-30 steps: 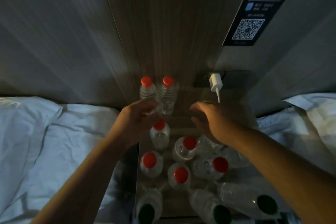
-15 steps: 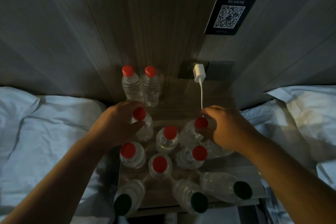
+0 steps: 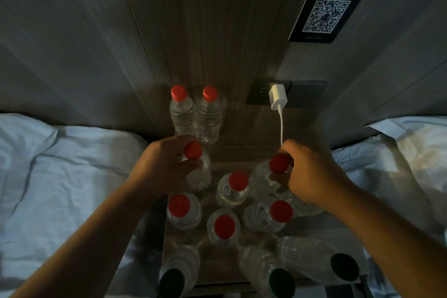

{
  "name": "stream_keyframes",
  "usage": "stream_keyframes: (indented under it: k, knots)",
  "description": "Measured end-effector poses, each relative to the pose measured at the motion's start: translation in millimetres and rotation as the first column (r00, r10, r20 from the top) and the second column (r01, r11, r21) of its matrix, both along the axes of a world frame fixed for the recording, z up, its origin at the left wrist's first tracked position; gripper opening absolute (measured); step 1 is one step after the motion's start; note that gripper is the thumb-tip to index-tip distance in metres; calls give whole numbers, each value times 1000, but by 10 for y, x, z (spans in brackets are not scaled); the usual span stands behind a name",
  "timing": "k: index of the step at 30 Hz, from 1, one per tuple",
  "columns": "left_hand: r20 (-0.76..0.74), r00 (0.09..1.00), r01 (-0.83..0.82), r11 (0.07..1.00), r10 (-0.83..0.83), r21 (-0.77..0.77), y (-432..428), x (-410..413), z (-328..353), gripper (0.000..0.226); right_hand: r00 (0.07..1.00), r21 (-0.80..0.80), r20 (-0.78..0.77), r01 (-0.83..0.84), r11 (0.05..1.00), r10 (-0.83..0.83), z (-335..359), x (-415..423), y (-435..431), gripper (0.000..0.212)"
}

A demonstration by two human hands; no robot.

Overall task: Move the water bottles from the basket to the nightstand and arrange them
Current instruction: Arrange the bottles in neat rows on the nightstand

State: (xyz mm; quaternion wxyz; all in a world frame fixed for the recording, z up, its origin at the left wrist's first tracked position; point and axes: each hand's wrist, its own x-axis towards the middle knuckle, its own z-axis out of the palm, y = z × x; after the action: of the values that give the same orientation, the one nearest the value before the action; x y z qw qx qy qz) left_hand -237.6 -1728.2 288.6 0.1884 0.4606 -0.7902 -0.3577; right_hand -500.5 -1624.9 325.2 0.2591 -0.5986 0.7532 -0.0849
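Both hands are on bottles, on the nightstand [image 3: 244, 150] between two beds. Left hand [image 3: 164, 167]: grip closed around the neck and shoulder of an upright red-cap bottle [image 3: 197, 169], cap poking out between thumb and fingers, long axis vertical. That bottle sits directly in front of the back pair [image 3: 195, 113], which stands side by side, touching, against the wall panel. Right hand [image 3: 307, 174]: fingers wrapped on the neck of a second red-cap bottle [image 3: 268, 176], which leans with its cap tipped toward the hand, body angled down-left; not upright. Key relation: the open spot in the back row is to the right of the pair, below the white charger [image 3: 278, 97] and its cable, and it lies ahead of the right hand, so the right-hand bottle looks like the nearer candidate for it, needing a tilt to vertical first. The left-hand bottle likely only needs a nudge to line up behind the pair. Four more red-cap bottles stand loosely clustered between the two hands and nearer the camera; three dark-cap bottles [image 3: 266, 271] lie on their sides along the near edge. No basket in view. Risk: the charger cable hangs just beside the right hand and could snag.
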Motion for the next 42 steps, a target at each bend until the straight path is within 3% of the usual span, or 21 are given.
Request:
stream_keyframes:
  k: [2,5,7,11,16,25,31,37,42]
  knots:
    - [-13,1000,-16,1000,16,-25,-52,11,-26,43,1000,-27,3,16,1000,-16,9,24,-58,27]
    - [-66,994,-90,995,86,-47,-143,31,-53,33,999,-97,-25,18,995,-21,5,28,-194,22]
    - [-72,989,-134,990,130,-51,-204,43,-40,45,999,-139,-29,14,990,-18,6,46,-316,22]
    - [-79,981,-183,981,178,-64,-306,44,-24,44,997,-167,-51,52,985,-61,13,130,-598,20]
    - [6,978,-205,975,206,-87,-441,76,2,29,992,-213,-59,98,972,-113,1,240,-989,28]
    - [27,979,-200,975,203,-94,-547,106,-44,28,985,-251,-57,144,957,-163,-119,363,-1273,29]
    - [-30,983,-184,978,182,-101,-597,111,-148,30,979,-287,72,206,936,-193,-332,305,-1246,26]
    - [-62,966,-253,965,250,-62,-561,100,-323,50,930,-149,130,362,920,-345,-638,348,-1333,47]
    - [-94,961,-258,965,261,41,-544,116,-646,74,938,-148,139,335,930,-316,-737,393,-1299,65]
